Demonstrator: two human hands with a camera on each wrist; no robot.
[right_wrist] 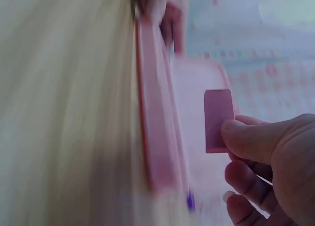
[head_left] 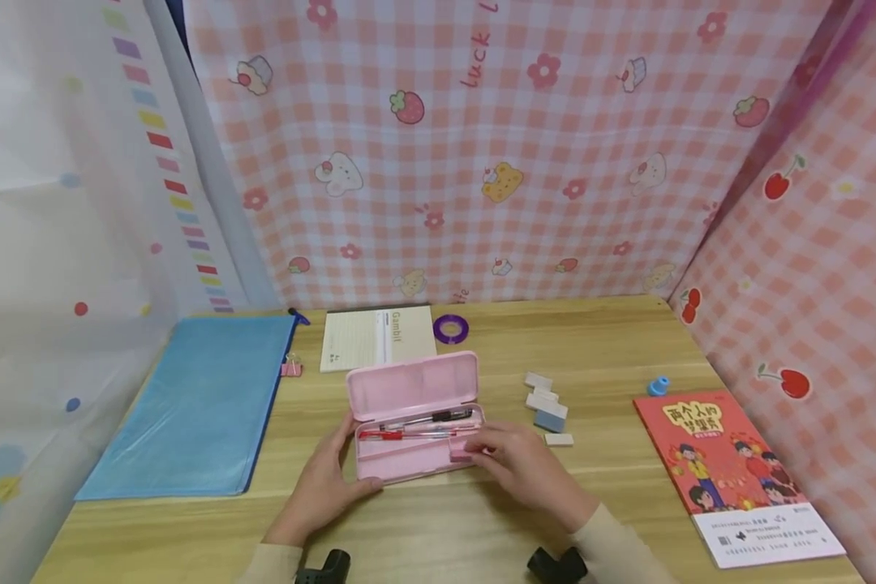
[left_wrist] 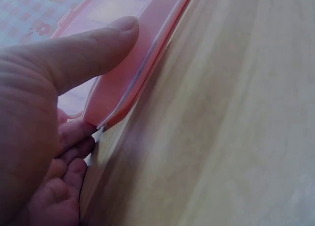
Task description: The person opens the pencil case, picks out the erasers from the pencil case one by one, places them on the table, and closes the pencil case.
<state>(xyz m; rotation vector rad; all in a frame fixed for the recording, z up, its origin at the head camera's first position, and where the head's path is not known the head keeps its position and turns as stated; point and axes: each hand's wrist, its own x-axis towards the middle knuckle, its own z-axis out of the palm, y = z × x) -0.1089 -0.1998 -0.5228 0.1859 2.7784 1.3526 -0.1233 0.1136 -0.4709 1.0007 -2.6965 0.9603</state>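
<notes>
An open pink pencil case (head_left: 409, 464) lies on the table with its lid tipped back. A black pen (head_left: 447, 416) and a red pen (head_left: 383, 435) lie in its rear compartment. My left hand (head_left: 324, 483) holds the case's left end; in the left wrist view the thumb lies along the front side and the fingers are at the end. Between the thumb and fingers of my right hand (head_left: 524, 464) is a pink eraser (right_wrist: 214, 118), held over the front compartment's right end. The right wrist view shows the eraser's broad face.
Several white and blue-grey erasers (head_left: 550, 418) lie right of the case. Behind stand a notebook (head_left: 358, 341) and a purple tape roll (head_left: 451, 329). A blue folder (head_left: 190, 405) and pink binder clip (head_left: 290, 369) lie left; a red book (head_left: 730, 462) and blue object (head_left: 658, 386) right.
</notes>
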